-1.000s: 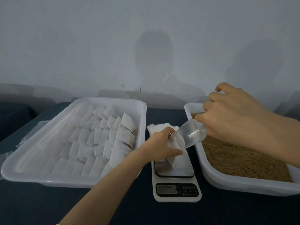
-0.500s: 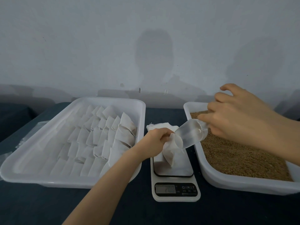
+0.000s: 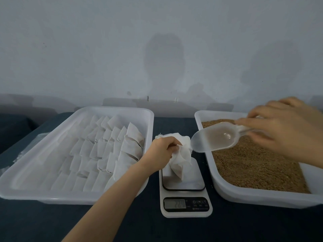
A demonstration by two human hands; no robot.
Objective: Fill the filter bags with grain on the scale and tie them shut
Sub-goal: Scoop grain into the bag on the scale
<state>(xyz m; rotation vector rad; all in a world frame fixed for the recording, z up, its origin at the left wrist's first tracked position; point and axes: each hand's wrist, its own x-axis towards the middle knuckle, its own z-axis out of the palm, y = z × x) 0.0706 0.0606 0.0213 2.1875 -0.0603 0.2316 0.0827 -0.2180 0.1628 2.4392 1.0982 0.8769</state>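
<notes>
A white filter bag point(image 3: 181, 160) stands on the steel plate of the small white scale point(image 3: 186, 205), and my left hand point(image 3: 163, 151) grips its top edge. My right hand point(image 3: 283, 126) holds the handle of a clear plastic scoop point(image 3: 214, 140), which hangs level above the left edge of the grain tray, just right of the bag and apart from it. The scoop looks empty. Brown grain point(image 3: 253, 163) fills the white tray point(image 3: 262, 197) on the right. The scale's display is lit, but its digits are blurred.
On the left, a large white tray point(image 3: 43, 198) holds several rows of flat white filter bags point(image 3: 104, 149). A few more bags point(image 3: 161, 136) lie behind the scale. Everything sits on a dark tabletop against a pale wall.
My right hand has pulled the scoop away from the bag's mouth, to the right and over the grain tray. My left hand has kept its grip on the bag.
</notes>
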